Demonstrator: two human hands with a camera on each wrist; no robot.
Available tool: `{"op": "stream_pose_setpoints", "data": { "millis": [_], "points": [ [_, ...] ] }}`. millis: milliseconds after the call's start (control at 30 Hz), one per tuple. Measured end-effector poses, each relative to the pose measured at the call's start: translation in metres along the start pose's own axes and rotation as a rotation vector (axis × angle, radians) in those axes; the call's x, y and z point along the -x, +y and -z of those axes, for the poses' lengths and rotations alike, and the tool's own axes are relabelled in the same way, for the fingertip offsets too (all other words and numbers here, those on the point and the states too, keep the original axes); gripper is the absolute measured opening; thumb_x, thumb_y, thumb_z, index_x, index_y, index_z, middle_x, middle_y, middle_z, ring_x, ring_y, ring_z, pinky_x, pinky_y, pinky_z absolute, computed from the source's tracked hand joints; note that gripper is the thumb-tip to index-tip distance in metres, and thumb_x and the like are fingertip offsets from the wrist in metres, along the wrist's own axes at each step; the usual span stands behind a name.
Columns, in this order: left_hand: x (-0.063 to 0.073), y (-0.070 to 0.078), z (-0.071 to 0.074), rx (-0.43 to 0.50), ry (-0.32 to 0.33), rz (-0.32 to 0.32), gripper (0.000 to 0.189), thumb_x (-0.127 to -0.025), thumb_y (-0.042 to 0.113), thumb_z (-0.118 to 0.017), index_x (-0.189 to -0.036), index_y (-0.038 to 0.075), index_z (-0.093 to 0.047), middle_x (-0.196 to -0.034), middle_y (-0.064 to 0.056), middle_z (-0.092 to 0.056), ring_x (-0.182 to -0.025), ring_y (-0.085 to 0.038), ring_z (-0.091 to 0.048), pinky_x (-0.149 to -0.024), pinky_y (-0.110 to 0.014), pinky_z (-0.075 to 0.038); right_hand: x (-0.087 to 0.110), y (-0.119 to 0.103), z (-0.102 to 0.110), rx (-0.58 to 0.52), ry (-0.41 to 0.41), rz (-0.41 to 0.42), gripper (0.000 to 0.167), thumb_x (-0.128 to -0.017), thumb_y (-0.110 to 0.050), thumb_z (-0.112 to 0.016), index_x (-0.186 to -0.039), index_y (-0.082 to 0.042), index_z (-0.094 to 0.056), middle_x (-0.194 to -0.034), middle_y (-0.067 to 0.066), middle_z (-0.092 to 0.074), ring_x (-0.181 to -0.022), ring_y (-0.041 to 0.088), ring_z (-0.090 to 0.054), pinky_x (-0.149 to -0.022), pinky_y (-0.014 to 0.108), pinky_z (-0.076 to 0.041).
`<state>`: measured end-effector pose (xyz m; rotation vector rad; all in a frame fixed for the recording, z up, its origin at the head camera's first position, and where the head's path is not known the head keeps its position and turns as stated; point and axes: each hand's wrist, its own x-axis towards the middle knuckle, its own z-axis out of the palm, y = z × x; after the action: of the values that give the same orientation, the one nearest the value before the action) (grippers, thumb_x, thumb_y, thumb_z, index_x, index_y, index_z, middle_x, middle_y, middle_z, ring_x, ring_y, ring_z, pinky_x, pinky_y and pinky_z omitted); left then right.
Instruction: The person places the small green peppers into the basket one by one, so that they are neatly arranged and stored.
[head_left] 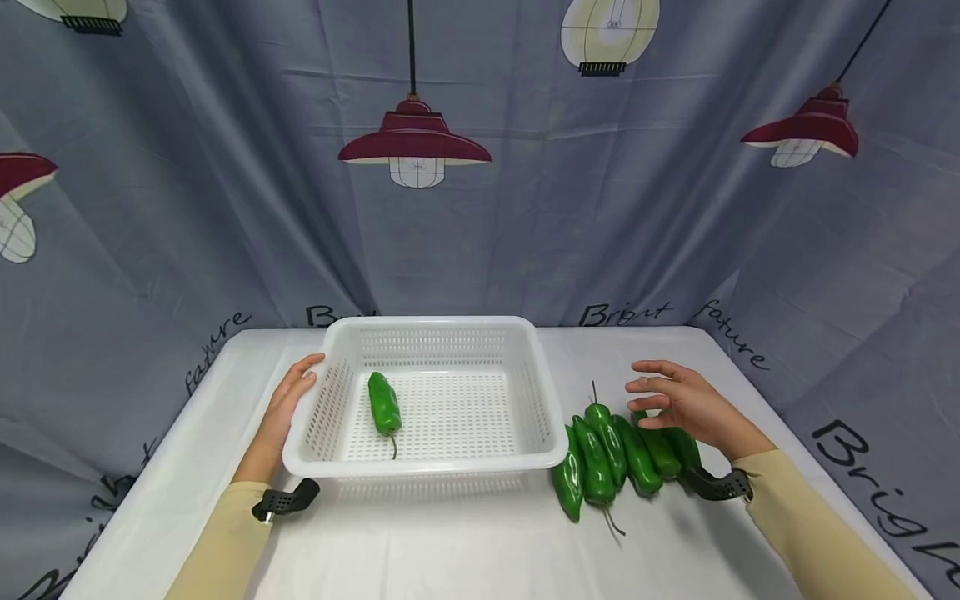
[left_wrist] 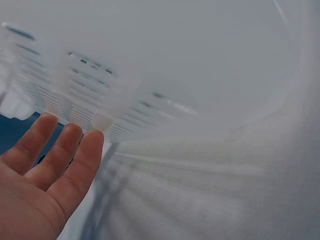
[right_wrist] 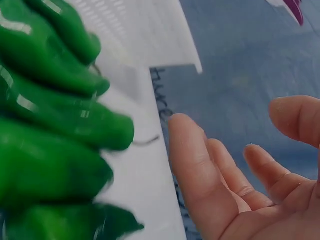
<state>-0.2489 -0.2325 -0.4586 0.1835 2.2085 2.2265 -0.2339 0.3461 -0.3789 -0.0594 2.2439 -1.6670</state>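
A white plastic basket (head_left: 420, 463) with slotted sides stands on the table, one green pepper (head_left: 385, 404) lying in its left part, stem toward the near side. My left hand (head_left: 283, 408) rests against the basket's left wall; in the left wrist view its fingertips (left_wrist: 90, 142) touch the slotted side. To the right of the basket, several green peppers (head_left: 596, 467) lie side by side in a row. Over the right end of that row hovers my right hand (head_left: 686, 406), fingers spread and slightly bent, nothing held. The right wrist view shows the peppers (right_wrist: 65, 120) beside the fingers.
A white cloth covers the table (head_left: 420, 542). Behind and at both sides hangs a grey-blue curtain (head_left: 480, 250) printed with lamps and lettering. Black straps (head_left: 287, 498) circle both wrists. The basket's right rim lies close to the leftmost pepper of the row.
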Motion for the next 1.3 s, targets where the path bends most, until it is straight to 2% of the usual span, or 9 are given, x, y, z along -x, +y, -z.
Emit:
{"op": "stream_pose_setpoints", "data": {
  "millis": [367, 600, 700, 900, 1000, 1100, 1200, 1300],
  "points": [
    [-0.002, 0.000, -0.001, 0.006, -0.009, -0.017, 0.043, -0.111, 0.039, -0.033, -0.152, 0.025, -0.034, -0.138, 0.012, -0.045, -0.112, -0.002, -0.059, -0.086, -0.022, -0.056, 0.021, 0.027, 0.027, 0.025, 0.078, -0.030, 0.064, -0.107, -0.031, -0.053, -0.156, -0.001, -0.025, -0.109, -0.017, -0.066, -0.100, 0.008, -0.072, -0.084, 0.035, -0.062],
    [-0.002, 0.002, -0.002, -0.006, 0.010, 0.014, 0.042, -0.111, 0.041, -0.033, -0.151, 0.028, -0.035, -0.140, 0.013, -0.042, -0.114, -0.001, -0.057, -0.088, -0.020, -0.055, 0.033, 0.045, 0.042, 0.020, 0.134, -0.039, 0.037, -0.108, -0.031, -0.052, -0.142, -0.021, -0.040, -0.109, -0.017, -0.065, -0.096, 0.006, -0.071, -0.081, 0.033, -0.062],
    [-0.002, 0.002, -0.002, -0.003, 0.010, 0.008, 0.041, -0.111, 0.040, -0.033, -0.151, 0.028, -0.035, -0.140, 0.014, -0.042, -0.114, -0.001, -0.057, -0.088, -0.020, -0.055, 0.036, 0.053, 0.047, 0.024, 0.159, -0.053, 0.040, -0.108, -0.031, -0.051, -0.144, -0.018, -0.039, -0.107, -0.018, -0.065, -0.095, 0.004, -0.071, -0.080, 0.033, -0.063],
    [-0.001, 0.003, -0.002, 0.010, -0.001, -0.024, 0.040, -0.112, 0.036, -0.033, -0.150, 0.026, -0.036, -0.137, 0.014, -0.045, -0.112, -0.002, -0.059, -0.085, -0.021, -0.056, 0.040, 0.065, 0.052, 0.049, 0.197, -0.105, 0.062, -0.109, -0.031, -0.049, -0.154, 0.002, -0.024, -0.103, -0.023, -0.064, -0.093, -0.001, -0.070, -0.080, 0.032, -0.062],
    [0.000, 0.002, -0.002, 0.011, 0.001, -0.024, 0.038, -0.112, 0.036, -0.033, -0.149, 0.028, -0.038, -0.137, 0.015, -0.045, -0.112, -0.001, -0.059, -0.085, -0.021, -0.056, 0.042, 0.070, 0.054, 0.053, 0.217, -0.125, 0.068, -0.108, -0.033, -0.051, -0.155, 0.005, -0.020, -0.102, -0.024, -0.063, -0.092, -0.004, -0.069, -0.080, 0.032, -0.062],
    [0.001, 0.001, -0.002, 0.011, 0.002, -0.022, 0.038, -0.112, 0.036, -0.033, -0.149, 0.029, -0.037, -0.137, 0.015, -0.045, -0.112, -0.001, -0.059, -0.086, -0.021, -0.056, 0.043, 0.076, 0.056, 0.036, 0.231, -0.136, 0.062, -0.108, -0.033, -0.052, -0.154, 0.000, -0.026, -0.101, -0.025, -0.062, -0.092, -0.004, -0.069, -0.079, 0.031, -0.062],
    [0.001, 0.000, -0.001, 0.008, 0.005, -0.018, 0.040, -0.112, 0.037, -0.033, -0.150, 0.027, -0.036, -0.137, 0.014, -0.045, -0.112, -0.002, -0.059, -0.086, -0.022, -0.056, 0.044, 0.082, 0.056, 0.008, 0.236, -0.133, 0.043, -0.107, -0.031, -0.053, -0.146, -0.017, -0.043, -0.101, -0.025, -0.062, -0.093, -0.002, -0.069, -0.080, 0.031, -0.062],
    [0.001, 0.001, -0.001, 0.005, 0.009, 0.002, 0.041, -0.111, 0.039, -0.033, -0.151, 0.027, -0.035, -0.137, 0.014, -0.045, -0.112, -0.002, -0.059, -0.086, -0.022, -0.056, 0.045, 0.087, 0.054, -0.003, 0.228, -0.130, 0.024, -0.107, -0.028, -0.055, -0.129, -0.036, -0.053, -0.101, -0.026, -0.062, -0.093, -0.003, -0.069, -0.080, 0.031, -0.062]
  ]
}}
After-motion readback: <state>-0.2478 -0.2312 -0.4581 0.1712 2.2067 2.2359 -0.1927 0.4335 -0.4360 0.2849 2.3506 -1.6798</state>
